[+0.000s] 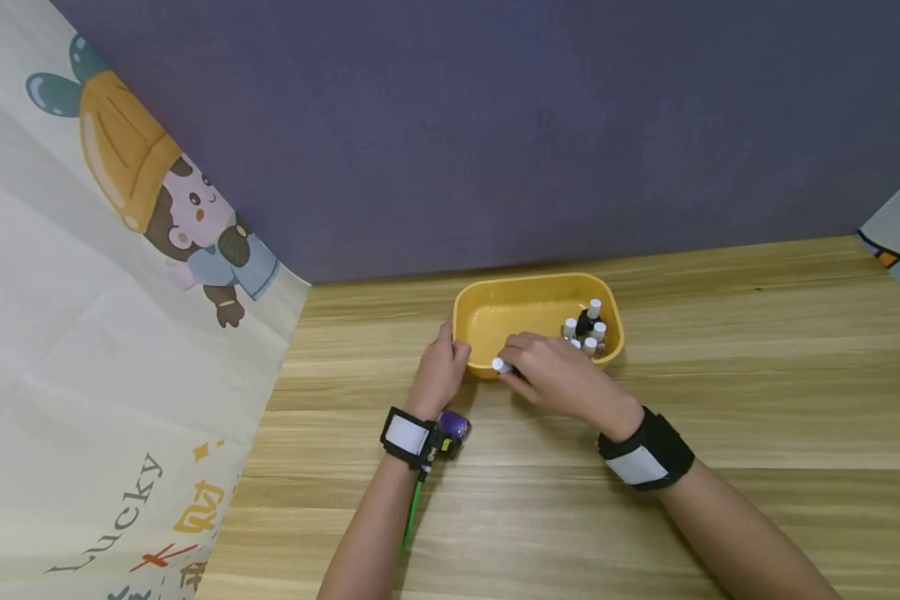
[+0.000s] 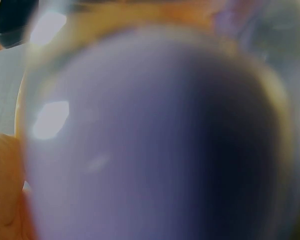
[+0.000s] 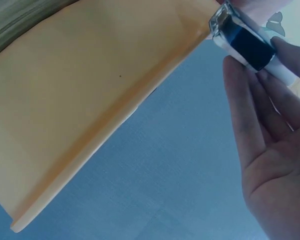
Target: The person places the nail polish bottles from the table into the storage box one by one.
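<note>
A yellow plastic basin point(image 1: 536, 283) stands on the wooden table near the wall. My left hand point(image 1: 438, 371) grips its left side. Over the near rim, my right hand point(image 1: 558, 379) pinches a dark nail polish bottle point(image 3: 249, 45) by its white cap point(image 1: 501, 366). More white-capped bottles point(image 1: 588, 321) stand grouped in the basin's right end, partly hidden by the right hand. Beside my left wrist lies a purple bottle point(image 1: 453, 425); in the left wrist view a blurred purple bottle point(image 2: 140, 135) fills most of the picture.
A dark blue wall point(image 1: 532, 133) rises behind the table point(image 1: 757, 375). On the left hangs a pale printed cloth point(image 1: 82, 358) with a cartoon figure. A green cable point(image 1: 412, 517) runs along the left forearm.
</note>
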Tool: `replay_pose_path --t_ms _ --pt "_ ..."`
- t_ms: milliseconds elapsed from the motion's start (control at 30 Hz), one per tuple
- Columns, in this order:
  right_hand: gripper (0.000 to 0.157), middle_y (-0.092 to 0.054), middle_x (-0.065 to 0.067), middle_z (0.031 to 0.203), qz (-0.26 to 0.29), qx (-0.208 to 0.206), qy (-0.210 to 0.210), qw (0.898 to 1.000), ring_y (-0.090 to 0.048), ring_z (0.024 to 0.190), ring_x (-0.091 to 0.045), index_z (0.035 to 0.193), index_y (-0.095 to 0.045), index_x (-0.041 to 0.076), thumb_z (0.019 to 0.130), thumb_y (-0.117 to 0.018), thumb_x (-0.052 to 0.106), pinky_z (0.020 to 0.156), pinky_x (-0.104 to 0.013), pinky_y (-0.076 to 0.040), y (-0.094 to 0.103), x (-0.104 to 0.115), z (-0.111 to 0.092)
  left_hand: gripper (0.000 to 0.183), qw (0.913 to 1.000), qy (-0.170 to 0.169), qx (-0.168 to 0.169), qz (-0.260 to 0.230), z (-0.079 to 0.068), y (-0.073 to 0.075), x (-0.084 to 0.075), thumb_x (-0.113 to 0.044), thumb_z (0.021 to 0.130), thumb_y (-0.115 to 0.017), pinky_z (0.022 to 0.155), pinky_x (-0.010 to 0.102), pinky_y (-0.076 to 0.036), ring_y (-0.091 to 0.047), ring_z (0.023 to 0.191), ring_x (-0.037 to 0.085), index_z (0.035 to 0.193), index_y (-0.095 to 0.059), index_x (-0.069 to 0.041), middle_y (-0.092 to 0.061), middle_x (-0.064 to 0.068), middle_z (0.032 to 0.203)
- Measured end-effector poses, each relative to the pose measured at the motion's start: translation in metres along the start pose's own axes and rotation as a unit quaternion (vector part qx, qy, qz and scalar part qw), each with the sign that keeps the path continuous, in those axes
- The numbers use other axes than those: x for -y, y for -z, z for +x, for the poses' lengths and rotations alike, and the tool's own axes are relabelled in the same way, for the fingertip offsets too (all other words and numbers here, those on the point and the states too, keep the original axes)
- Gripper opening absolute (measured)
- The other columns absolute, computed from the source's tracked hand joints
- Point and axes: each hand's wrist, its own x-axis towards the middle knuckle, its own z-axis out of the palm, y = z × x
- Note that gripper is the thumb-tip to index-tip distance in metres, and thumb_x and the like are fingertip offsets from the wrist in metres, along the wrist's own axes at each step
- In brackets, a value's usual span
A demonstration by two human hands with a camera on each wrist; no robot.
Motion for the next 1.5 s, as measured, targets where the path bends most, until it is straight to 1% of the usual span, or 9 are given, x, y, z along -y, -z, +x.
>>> replay_pose_path --t_ms 200,400,567,700,867,1100,1267,1500 --pt "0.014 -0.056 0.002 0.083 -0.01 -0.015 0.008 1.0 -0.051 0.07 -0.008 0.081 -0.058 0.014 0.087 -0.057 0.027 0.06 -0.024 -0.043 0.002 0.0 0.001 0.046 1.0 -0.003 -0.005 0.003 0.0 0.0 0.0 -0.025 0.091 -0.039 0.058 0.029 -0.042 -0.052 0.07 0.018 0.135 -0.038 -0.01 -0.055 0.005 0.089" --pt "0.014 -0.056 0.002 0.083 -0.012 -0.022 0.008 1.0 -0.049 0.069 -0.007 0.083 -0.059 0.014 0.086 -0.059 0.027 0.059 -0.022 -0.042 0.006 0.0 0.002 0.046 0.9999 -0.005 -0.006 0.008 0.0 0.0 -0.001 -0.025 0.091 -0.038 0.058 0.029 -0.043 -0.052 0.07 0.018 0.135 -0.039 -0.01 -0.055 0.006 0.087" --pt "0.014 -0.056 0.003 0.084 -0.01 -0.038 0.009 0.999 -0.049 0.07 -0.006 0.086 -0.062 0.012 0.085 -0.06 0.026 0.06 -0.022 -0.043 0.007 -0.001 0.002 0.047 0.9999 -0.003 -0.007 0.008 0.0 0.0 -0.001 -0.025 0.091 -0.039 0.06 0.029 -0.043 -0.053 0.072 0.018 0.135 -0.039 -0.01 -0.056 0.006 0.089" --pt "0.016 -0.057 0.002 0.085 -0.004 -0.051 0.012 0.999 -0.051 0.072 -0.007 0.089 -0.063 0.011 0.086 -0.06 0.026 0.062 -0.022 -0.044 0.008 -0.002 0.003 0.047 1.0 0.001 -0.005 0.005 0.0 0.0 -0.001 -0.025 0.091 -0.039 0.06 0.029 -0.043 -0.053 0.072 0.018 0.136 -0.038 -0.01 -0.056 0.006 0.09" --pt "0.018 -0.058 0.002 0.087 0.0 -0.055 0.01 0.998 -0.053 0.075 -0.008 0.09 -0.064 0.011 0.087 -0.058 0.027 0.064 -0.023 -0.045 0.009 -0.003 0.004 0.047 1.0 0.003 -0.005 0.003 0.0 0.0 -0.001 -0.025 0.091 -0.038 0.059 0.029 -0.043 -0.053 0.071 0.018 0.135 -0.038 -0.01 -0.055 0.006 0.09" --pt "0.02 -0.06 -0.001 0.088 -0.003 -0.071 0.011 0.997 -0.056 0.077 -0.011 0.092 -0.065 0.009 0.086 -0.059 0.027 0.066 -0.025 -0.047 0.011 -0.006 0.005 0.045 1.0 -0.001 -0.008 0.001 0.0 0.001 -0.001 -0.026 0.091 -0.038 0.057 0.029 -0.042 -0.052 0.068 0.017 0.134 -0.039 -0.01 -0.055 0.006 0.085" --pt "0.022 -0.06 -0.001 0.088 0.005 -0.075 0.004 0.997 -0.057 0.078 -0.011 0.091 -0.066 0.009 0.087 -0.059 0.029 0.069 -0.026 -0.047 0.011 -0.009 0.005 0.046 1.0 -0.005 -0.007 -0.001 0.001 0.001 0.001 -0.026 0.091 -0.037 0.057 0.029 -0.042 -0.051 0.067 0.017 0.135 -0.039 -0.011 -0.055 0.006 0.086" --pt "0.023 -0.06 0.0 0.089 0.016 -0.082 -0.01 0.996 -0.058 0.08 -0.012 0.092 -0.065 0.01 0.088 -0.057 0.031 0.07 -0.027 -0.048 0.013 -0.011 0.004 0.049 1.0 0.002 0.0 0.002 0.0 0.001 0.001 -0.029 0.091 -0.036 0.057 0.03 -0.042 -0.051 0.068 0.017 0.137 -0.037 -0.012 -0.055 0.006 0.087"
